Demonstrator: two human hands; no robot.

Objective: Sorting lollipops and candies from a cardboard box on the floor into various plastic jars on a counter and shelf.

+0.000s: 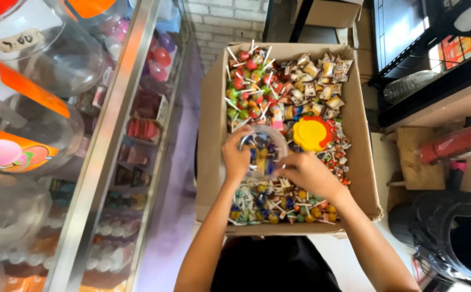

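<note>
A clear plastic jar holding wrapped sweets sits in the middle of an open cardboard box. My left hand grips the jar's left side. My right hand is closed against its lower right side. The box is filled with lollipops at the far left, small wrapped sweets at the far right and more lollipops at the near edge. A yellow lid lies on the sweets just right of the jar.
A glass display counter with a metal edge runs along the left, with large clear jars on top and goods on shelves below. A dark shelf unit stands at the right, and a black bin lower right.
</note>
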